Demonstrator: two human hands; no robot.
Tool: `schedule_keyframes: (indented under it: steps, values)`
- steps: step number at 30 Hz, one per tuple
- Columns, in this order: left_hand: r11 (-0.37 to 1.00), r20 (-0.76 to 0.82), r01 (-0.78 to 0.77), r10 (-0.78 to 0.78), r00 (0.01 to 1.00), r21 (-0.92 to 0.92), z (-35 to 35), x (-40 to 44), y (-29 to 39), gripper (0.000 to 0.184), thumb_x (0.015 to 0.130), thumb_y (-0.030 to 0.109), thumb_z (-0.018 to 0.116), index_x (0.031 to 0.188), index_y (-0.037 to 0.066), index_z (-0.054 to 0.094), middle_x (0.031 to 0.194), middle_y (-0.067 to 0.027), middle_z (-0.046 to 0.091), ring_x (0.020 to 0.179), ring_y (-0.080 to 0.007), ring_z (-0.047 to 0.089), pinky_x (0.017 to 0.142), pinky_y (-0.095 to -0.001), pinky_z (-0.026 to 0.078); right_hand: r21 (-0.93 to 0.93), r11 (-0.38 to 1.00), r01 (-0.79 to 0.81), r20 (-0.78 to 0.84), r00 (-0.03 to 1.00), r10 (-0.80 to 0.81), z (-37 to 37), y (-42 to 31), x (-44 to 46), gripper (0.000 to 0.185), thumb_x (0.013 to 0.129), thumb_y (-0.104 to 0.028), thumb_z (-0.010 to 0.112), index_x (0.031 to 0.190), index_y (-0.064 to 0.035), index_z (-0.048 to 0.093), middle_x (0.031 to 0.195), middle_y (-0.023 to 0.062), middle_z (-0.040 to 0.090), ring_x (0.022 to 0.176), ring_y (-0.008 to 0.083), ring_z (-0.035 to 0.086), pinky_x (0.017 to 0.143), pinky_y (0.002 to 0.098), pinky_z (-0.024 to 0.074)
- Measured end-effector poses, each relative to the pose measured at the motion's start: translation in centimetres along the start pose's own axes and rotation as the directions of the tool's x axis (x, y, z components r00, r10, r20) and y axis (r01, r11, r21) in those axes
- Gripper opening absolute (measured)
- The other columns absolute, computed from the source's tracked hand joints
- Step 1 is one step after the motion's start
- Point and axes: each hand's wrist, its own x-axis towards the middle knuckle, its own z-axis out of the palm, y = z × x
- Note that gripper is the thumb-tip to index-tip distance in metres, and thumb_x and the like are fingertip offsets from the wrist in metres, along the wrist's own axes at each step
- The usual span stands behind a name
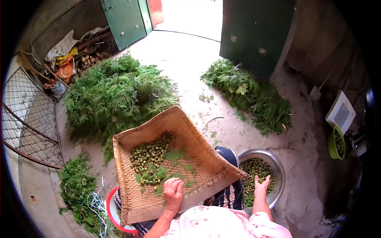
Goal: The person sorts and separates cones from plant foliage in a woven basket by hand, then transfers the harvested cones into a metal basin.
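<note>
A woven winnowing basket (206,166) lies tilted across my lap. Inside it are a heap of small green-brown cones (149,156) and loose bits of green leaf (174,156). My left hand (173,194) is over the basket's near side, its fingers curled together; whatever they hold is hidden. To the right stands a metal basin (281,174) with many more of the same cones (254,168) in it. My right hand (261,186) reaches into that basin, palm up and fingers apart, just above or touching the cones.
Cut evergreen branches (115,91) are piled ahead on the left, with another pile (250,95) by the green door (256,35). A red-rimmed basin (110,208) sits beside my left leg. Far right is a green bowl (336,143); a wire mesh panel (31,115) leans left.
</note>
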Motion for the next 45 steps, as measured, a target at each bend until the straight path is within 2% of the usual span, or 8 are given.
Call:
schedule_keyframes:
  steps: [4, 11, 17, 21, 29, 35, 39, 45]
  values:
    - [0.996, -0.012, 0.011, -0.010, 1.000, 0.089, -1.1, 0.6, -0.8, 0.011, 0.077, 0.008, 0.067, 0.087, 0.003, 0.064, 0.096, -0.0114, 0.062, 0.096, -0.0304, 0.055, 0.086, -0.0395, 0.044, -0.093, 0.988, 0.122, 0.003, 0.992, -0.123, 2.0, -0.4, -1.6, 0.080, 0.082, -0.050, 0.061, 0.141, -0.0142, 0.020, 0.147, 0.0120, 0.012, 0.128, 0.0347, 0.023, 0.090, 0.0476, 0.0459]
    - [0.878, -0.097, 0.210, -0.186, 0.978, 0.430, -6.2, 2.4, -4.7, 0.023, 0.075, 0.010, 0.067, 0.096, 0.002, 0.062, 0.112, -0.0159, 0.054, 0.106, -0.0325, 0.048, 0.094, -0.0411, 0.039, -0.196, 0.851, 0.488, 0.258, 0.863, -0.435, 12.6, -0.4, -10.1, 0.040, 0.088, -0.017, 0.060, 0.124, -0.0040, 0.046, 0.104, 0.0078, 0.055, 0.086, 0.0154, 0.057, 0.063, 0.0267, 0.0530]
    - [0.825, 0.031, 0.143, -0.191, 0.981, 0.547, -6.2, 0.7, -5.7, 0.028, 0.072, 0.014, 0.068, 0.097, 0.002, 0.062, 0.114, -0.0156, 0.053, 0.111, -0.0328, 0.046, 0.095, -0.0446, 0.035, -0.024, 0.539, 0.842, 0.696, 0.401, -0.596, 19.4, 2.7, -23.1, 0.026, 0.090, -0.001, 0.051, 0.116, -0.0018, 0.052, 0.102, 0.0046, 0.058, 0.088, 0.0123, 0.057, 0.074, 0.0222, 0.0478]
    - [0.803, 0.048, 0.131, -0.195, 0.980, 0.581, -6.1, 0.5, -5.9, 0.030, 0.074, 0.017, 0.068, 0.100, 0.004, 0.061, 0.116, -0.0153, 0.052, 0.113, -0.0325, 0.044, 0.097, -0.0450, 0.033, 0.010, 0.234, 0.972, 0.890, 0.098, -0.446, 19.7, 4.3, -26.1, 0.018, 0.090, 0.003, 0.050, 0.106, -0.0027, 0.055, 0.095, 0.0032, 0.057, 0.086, 0.0106, 0.055, 0.077, 0.0223, 0.0462]
    - [0.782, 0.066, 0.115, -0.195, 0.979, 0.612, -5.8, 0.2, -6.1, 0.034, 0.075, 0.021, 0.067, 0.104, 0.004, 0.059, 0.119, -0.0158, 0.051, 0.117, -0.0324, 0.042, 0.100, -0.0457, 0.031, -0.153, 0.395, 0.906, 0.988, 0.146, 0.047, 18.9, 10.6, -29.1, 0.042, 0.083, 0.001, 0.060, 0.124, -0.0041, 0.051, 0.085, 0.0065, 0.059, 0.068, 0.0149, 0.054, 0.065, 0.0270, 0.0472]
    - [0.774, 0.081, 0.074, -0.160, 0.984, 0.629, -5.6, 0.0, -5.9, 0.036, 0.077, 0.021, 0.066, 0.107, 0.003, 0.057, 0.121, -0.0171, 0.050, 0.118, -0.0336, 0.041, 0.102, -0.0464, 0.029, 0.468, 0.216, 0.857, 0.835, -0.509, 0.210, 34.7, 10.6, -39.0, 0.079, 0.075, -0.001, 0.054, 0.141, 0.0063, 0.011, 0.067, 0.0180, 0.056, 0.057, 0.0249, 0.055, 0.051, 0.0359, 0.0484]
    - [0.776, 0.086, 0.078, -0.168, 0.982, 0.626, -5.6, -0.1, -6.1, 0.035, 0.078, 0.021, 0.065, 0.107, 0.003, 0.057, 0.122, -0.0174, 0.049, 0.118, -0.0332, 0.041, 0.102, -0.0463, 0.029, 0.418, 0.134, 0.898, 0.858, -0.439, 0.266, 45.7, 8.8, -47.4, 0.069, 0.091, -0.018, 0.051, 0.143, -0.0008, 0.009, 0.056, 0.0054, 0.051, 0.037, 0.0062, 0.039, 0.030, 0.0206, 0.0358]
    - [0.701, 0.080, 0.001, -0.083, 0.993, 0.713, -5.5, 0.2, -5.8, 0.030, 0.075, 0.018, 0.066, 0.100, 0.004, 0.058, 0.118, -0.0151, 0.050, 0.115, -0.0312, 0.043, 0.101, -0.0466, 0.030, 0.488, 0.297, 0.821, 0.791, -0.560, 0.246, 37.0, 15.3, -41.3, 0.053, 0.083, -0.011, 0.059, 0.130, 0.0014, 0.039, 0.112, 0.0220, 0.059, 0.077, 0.0237, 0.065, 0.068, 0.0343, 0.0562]
